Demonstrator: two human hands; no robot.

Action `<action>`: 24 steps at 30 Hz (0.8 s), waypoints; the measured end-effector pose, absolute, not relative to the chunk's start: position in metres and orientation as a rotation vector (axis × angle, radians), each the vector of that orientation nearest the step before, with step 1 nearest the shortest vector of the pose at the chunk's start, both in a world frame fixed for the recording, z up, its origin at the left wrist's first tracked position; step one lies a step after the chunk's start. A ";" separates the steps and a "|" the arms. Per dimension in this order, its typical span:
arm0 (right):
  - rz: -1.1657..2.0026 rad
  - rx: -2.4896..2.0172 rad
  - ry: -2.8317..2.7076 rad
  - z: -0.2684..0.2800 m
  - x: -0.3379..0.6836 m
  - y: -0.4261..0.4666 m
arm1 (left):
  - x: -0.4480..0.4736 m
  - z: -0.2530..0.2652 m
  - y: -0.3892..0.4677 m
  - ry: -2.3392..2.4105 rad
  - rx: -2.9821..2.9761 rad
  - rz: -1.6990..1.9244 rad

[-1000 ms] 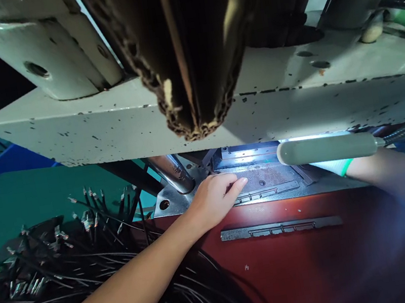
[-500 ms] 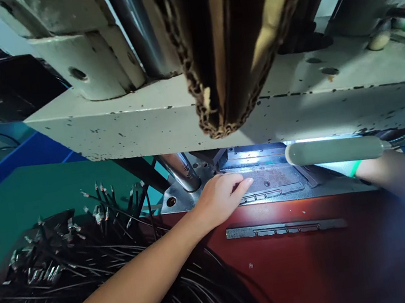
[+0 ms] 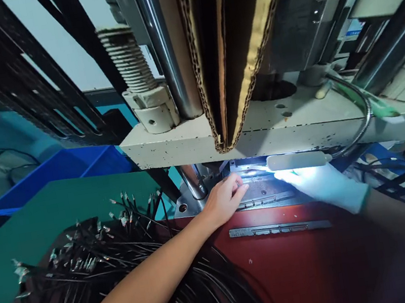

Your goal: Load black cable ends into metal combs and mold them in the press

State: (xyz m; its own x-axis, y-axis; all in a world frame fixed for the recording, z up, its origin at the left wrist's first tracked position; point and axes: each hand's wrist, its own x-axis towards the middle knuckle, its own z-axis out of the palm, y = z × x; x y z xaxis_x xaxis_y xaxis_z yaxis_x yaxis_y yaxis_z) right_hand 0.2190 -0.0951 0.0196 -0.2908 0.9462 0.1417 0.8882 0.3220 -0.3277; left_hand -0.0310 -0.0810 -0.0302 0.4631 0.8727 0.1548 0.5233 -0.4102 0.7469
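My left hand (image 3: pixel 226 200) is bare and rests at the left end of the steel die plate (image 3: pixel 275 186) on the press base. Its thumb points right, apart from the bent fingers, and nothing shows between them; the fingertips are partly hidden. My right hand (image 3: pixel 321 186), in a pale glove, reaches in from the right to just below the lamp (image 3: pixel 296 160). Strong glare washes out its fingers, so I cannot tell whether they hold anything. A slotted metal strip (image 3: pixel 279 228) lies on the red surface (image 3: pixel 284 277) in front. Another slotted strip (image 3: pixel 266 201) sits along the plate's front edge.
A large bundle of black cables (image 3: pixel 128 265) with bare metal ends lies left, under my left forearm. The press's cream crossbeam (image 3: pixel 171 151) hangs low above both hands. Folded cardboard (image 3: pixel 226 140) projects toward me. A blue tray (image 3: pixel 74 164) stands at the back left.
My right hand has drawn back to the right from behind the lamp, so its glove now shows. My left hand keeps its place on the plate. The camera view has shifted, showing more of the press.
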 end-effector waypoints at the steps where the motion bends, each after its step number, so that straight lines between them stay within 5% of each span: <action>1: 0.275 -1.592 -2.323 0.020 0.217 -0.104 | -0.031 -0.030 -0.082 1.130 2.072 0.767; 11: 0.381 -1.763 -2.207 0.021 0.188 -0.169 | -0.039 -0.038 -0.082 0.959 1.952 0.782; 19: 0.683 -1.772 -1.793 0.015 0.288 -0.282 | -0.040 -0.030 -0.086 0.999 2.257 0.669; 24: 0.205 -2.141 -1.525 0.018 0.397 -0.293 | -0.035 -0.037 -0.087 1.051 2.446 0.537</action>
